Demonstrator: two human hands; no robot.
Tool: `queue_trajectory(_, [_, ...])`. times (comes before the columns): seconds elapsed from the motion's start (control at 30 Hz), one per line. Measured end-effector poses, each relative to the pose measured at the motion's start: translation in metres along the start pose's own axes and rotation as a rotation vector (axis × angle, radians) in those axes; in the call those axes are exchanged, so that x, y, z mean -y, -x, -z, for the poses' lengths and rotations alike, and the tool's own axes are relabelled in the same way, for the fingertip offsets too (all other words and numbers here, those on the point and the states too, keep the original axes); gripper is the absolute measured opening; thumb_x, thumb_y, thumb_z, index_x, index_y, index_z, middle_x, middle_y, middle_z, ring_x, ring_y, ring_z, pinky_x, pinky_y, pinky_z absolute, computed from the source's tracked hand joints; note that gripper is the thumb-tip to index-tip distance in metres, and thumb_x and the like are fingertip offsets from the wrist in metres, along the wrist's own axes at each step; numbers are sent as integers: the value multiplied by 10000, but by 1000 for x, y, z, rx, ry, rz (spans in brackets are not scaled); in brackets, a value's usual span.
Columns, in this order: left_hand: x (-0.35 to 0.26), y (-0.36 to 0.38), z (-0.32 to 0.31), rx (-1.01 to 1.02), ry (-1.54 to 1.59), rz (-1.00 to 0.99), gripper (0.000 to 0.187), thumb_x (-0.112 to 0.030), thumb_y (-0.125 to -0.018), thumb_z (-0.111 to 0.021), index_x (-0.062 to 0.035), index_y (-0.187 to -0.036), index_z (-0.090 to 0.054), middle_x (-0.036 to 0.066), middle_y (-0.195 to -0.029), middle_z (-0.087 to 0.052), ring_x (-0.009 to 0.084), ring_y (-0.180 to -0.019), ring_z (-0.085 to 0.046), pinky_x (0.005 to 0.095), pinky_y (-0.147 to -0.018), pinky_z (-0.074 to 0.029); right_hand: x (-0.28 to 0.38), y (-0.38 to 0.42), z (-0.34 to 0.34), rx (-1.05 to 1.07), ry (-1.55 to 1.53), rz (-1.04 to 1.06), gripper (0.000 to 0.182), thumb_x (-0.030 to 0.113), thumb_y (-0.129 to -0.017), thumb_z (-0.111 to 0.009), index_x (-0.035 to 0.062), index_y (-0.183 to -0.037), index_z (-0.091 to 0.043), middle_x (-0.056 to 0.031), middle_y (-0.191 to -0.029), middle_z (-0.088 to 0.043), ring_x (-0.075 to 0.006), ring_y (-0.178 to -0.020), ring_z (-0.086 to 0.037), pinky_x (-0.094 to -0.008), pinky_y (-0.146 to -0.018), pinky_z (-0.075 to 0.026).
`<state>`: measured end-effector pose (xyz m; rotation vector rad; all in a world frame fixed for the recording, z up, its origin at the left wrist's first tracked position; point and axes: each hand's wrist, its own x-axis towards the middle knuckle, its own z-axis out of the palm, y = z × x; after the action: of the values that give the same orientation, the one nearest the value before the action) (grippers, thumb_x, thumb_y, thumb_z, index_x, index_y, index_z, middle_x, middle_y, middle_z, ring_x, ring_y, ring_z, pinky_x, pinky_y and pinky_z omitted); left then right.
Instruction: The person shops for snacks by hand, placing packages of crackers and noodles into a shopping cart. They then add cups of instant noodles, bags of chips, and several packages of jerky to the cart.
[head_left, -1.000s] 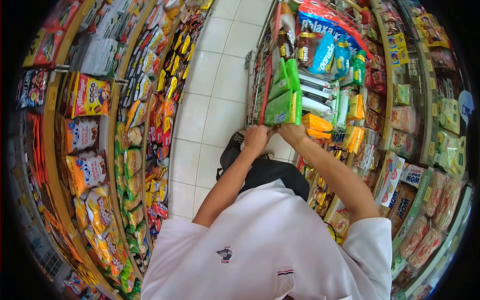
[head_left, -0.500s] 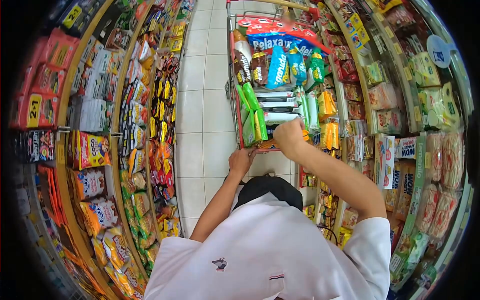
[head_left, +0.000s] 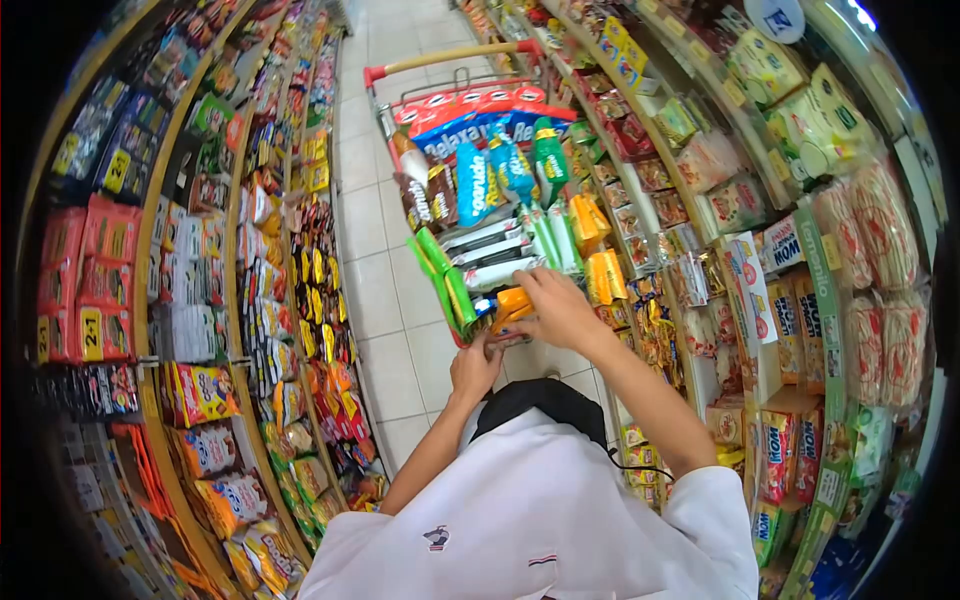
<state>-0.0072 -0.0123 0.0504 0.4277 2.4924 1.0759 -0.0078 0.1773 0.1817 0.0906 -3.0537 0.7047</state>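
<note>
A shopping cart (head_left: pixel 375 100) full of packaged goods stands in front of me. My left hand (head_left: pixel 475 368) is closed at its near edge, beside the green packs (head_left: pixel 445 282); what its fingers grip is too small to make out. My right hand (head_left: pixel 548 308) is over the near end of the cart, with its fingers curled on an orange packet (head_left: pixel 513 302). Just beyond it lie white packs (head_left: pixel 505 270) in a stack. Farther in are a blue Ganador-like pouch (head_left: pixel 479 180), a green bottle-shaped pack (head_left: pixel 549 160) and a large blue and red bag (head_left: pixel 440 130).
Shelves of snack packets (head_left: pixel 205 450) line the left side of the aisle. On the right, shelves hold more packets, WOW boxes (head_left: pixel 787 325) and bundled packs (head_left: pixel 885 225). The cart's wooden handle (head_left: pixel 450 60) is at its far end. White floor tiles (head_left: pixel 390 340) show beside the cart.
The view has turned, and the cart now appears tilted and farther left. My right hand has gone from a fist over the cart's near end to fingers on the orange packet.
</note>
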Motion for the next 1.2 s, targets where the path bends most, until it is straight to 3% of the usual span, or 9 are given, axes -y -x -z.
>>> queue_trajectory(0.17, [-44,4,17,-182,122,-189,600,-235,-817,-740,-79,-1298,-416,55,-674,-528,231,-594,-571,369,-545,-455,12,48,43,-241,-124,14,613,204,-685,-832,27,-1203,-555,-179,-1167,-565,-366,-1079,-542,-412,-929,-452])
queue_trajectory(0.33, [-94,9,44,-341,154,-479,377,-170,-774,-783,-45,-1075,-593,59,-745,-549,194,-612,-521,315,-569,-449,-14,136,70,-636,-512,-359,243,84,-795,-752,-11,-997,-656,-110,-941,-665,-218,-883,-631,-323,-819,-491])
queue_trajectory(0.47, [-126,-7,56,-320,-99,-618,675,-160,-692,-818,-9,-1267,-499,197,-1240,-533,375,-1152,-491,450,-990,-384,-48,219,67,-1046,-575,-687,119,47,-848,-701,-8,-948,-668,-40,-877,-678,-96,-791,-606,-253,-746,-485])
queue_trajectory(0.57, [-114,-34,52,-70,-322,-616,751,-195,-666,-829,-20,-1304,-475,194,-1284,-520,388,-1186,-473,471,-1002,-371,-52,261,84,-1202,-634,-728,102,43,-863,-686,-4,-952,-670,-36,-878,-676,-92,-799,-603,-248,-755,-483])
queue_trajectory(0.87, [-117,-54,59,199,-300,-489,461,-54,-684,-772,-32,-1116,-616,190,-1043,-652,380,-969,-608,436,-823,-471,-5,346,150,-1681,-331,-670,82,-2,-868,-655,-29,-946,-657,-51,-870,-666,-110,-809,-611,-264,-746,-494])
queue_trajectory(0.97, [-142,-24,69,-37,-482,-676,341,-97,-718,-765,-10,-1016,-625,175,-946,-648,388,-915,-611,444,-784,-474,21,385,172,-1796,-63,-668,80,-8,-869,-647,-27,-946,-658,-59,-868,-664,-123,-809,-614,-269,-747,-492])
queue_trajectory(1.03, [-147,-8,65,148,-303,-458,265,-187,-762,-773,0,-823,-595,147,-717,-621,346,-694,-620,412,-670,-494,34,419,181,-1853,131,-749,77,2,-869,-652,-29,-939,-655,-69,-860,-663,-131,-811,-609,-270,-757,-486])
queue_trajectory(1.1, [-142,12,46,427,-186,-422,301,-237,-787,-759,12,-825,-596,144,-726,-618,319,-716,-632,408,-679,-497,48,450,200,-1872,278,-755,61,11,-878,-642,-33,-919,-650,-71,-863,-661,-142,-809,-604,-273,-769,-480])
queue_trajectory(1.2, [-60,-3,-21,468,-365,-651,382,-275,-770,-765,26,-926,-590,194,-921,-627,354,-854,-629,428,-754,-500,61,503,250,-1692,699,-992,86,26,-898,-605,-31,-948,-646,-77,-886,-667,-154,-819,-614,-273,-772,-476])
